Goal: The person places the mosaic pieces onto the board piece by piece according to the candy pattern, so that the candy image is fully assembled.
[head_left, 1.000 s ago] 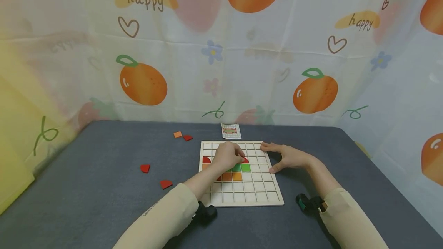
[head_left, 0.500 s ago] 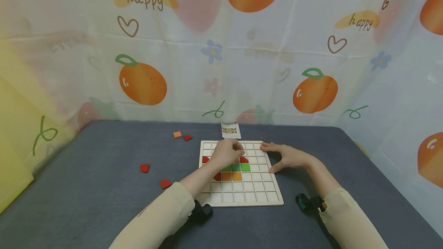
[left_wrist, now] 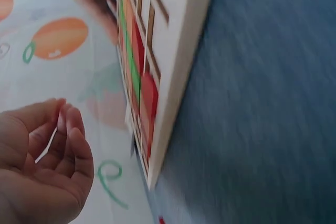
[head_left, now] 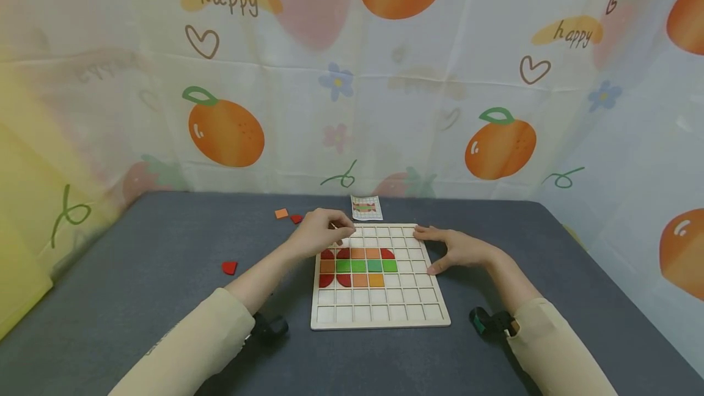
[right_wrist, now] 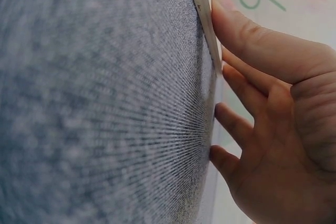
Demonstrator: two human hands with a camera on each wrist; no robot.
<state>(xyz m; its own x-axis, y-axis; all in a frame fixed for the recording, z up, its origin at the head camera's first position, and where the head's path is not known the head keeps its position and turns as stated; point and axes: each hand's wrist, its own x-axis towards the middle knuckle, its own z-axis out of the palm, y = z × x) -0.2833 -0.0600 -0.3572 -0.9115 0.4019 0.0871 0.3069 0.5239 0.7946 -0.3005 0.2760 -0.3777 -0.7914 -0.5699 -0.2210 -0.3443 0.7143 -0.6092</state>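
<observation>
A white grid board point(head_left: 407, 310) lies on the dark table, bearing three rows of red, orange and green tiles; a green tile point(head_left: 390, 266) ends the middle row. My left hand point(head_left: 321, 232) hovers over the board's far left corner, fingers loosely curled and thumb tip meeting the fingertips. In the left wrist view nothing shows between the fingers of that left hand point(left_wrist: 50, 163). My right hand point(head_left: 459, 248) rests at the board's right side, fingers spread. Its thumb point(right_wrist: 257, 38) touches the board's edge in the right wrist view, and the index finger reaches the far right corner.
A small printed pattern card point(head_left: 366, 208) lies behind the board. Loose on the table to the left are an orange square tile point(head_left: 282, 214), a red tile point(head_left: 296, 219) and another red tile point(head_left: 229, 267). A fruit-printed curtain point(head_left: 308, 109) hangs behind the table.
My left hand has lifted off the tile rows and moved left toward the board's far left corner, uncovering the tiles. A loose red tile is now hidden behind the left arm. The right hand stays put.
</observation>
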